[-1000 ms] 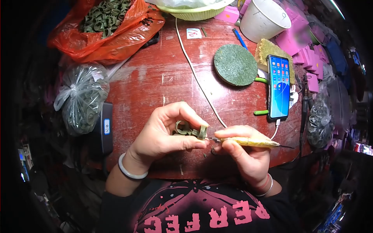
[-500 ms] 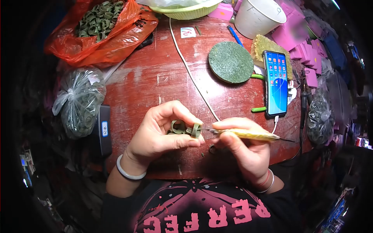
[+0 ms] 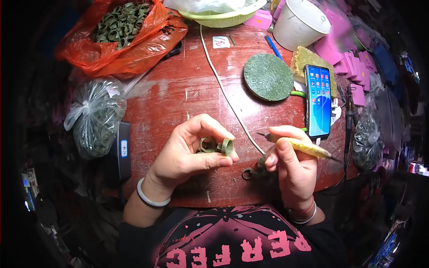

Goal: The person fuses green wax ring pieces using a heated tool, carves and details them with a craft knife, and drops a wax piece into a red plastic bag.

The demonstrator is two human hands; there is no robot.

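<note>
Between thumb and fingertips, my left hand point(image 3: 190, 149) pinches a small green ring point(image 3: 227, 147), its opening turned toward the right. More green rings point(image 3: 207, 144) rest inside the curl of the same hand. My right hand point(image 3: 297, 167) is closed on a yellow-wrapped pen-like tool point(image 3: 308, 147), whose thin dark tip points left, apart from the ring. Below and left of my right fingers, a loose ring point(image 3: 247, 173) lies on the red table point(image 3: 178, 98), with a few more dark pieces beside it, partly in shadow.
An orange bag point(image 3: 129, 58) of green rings and a tied clear bag point(image 3: 99, 118) stand at left. Behind are a green round pad point(image 3: 269, 77), a phone point(image 3: 318, 102), a sponge block point(image 3: 304, 62), a white bucket point(image 3: 299, 24) and a green basket point(image 3: 223, 18). A white cable point(image 3: 222, 85) crosses the table.
The tool tip has drawn away from the ring to the right and up, and my right hand has tilted. In my left fingers the ring has turned so its opening shows.
</note>
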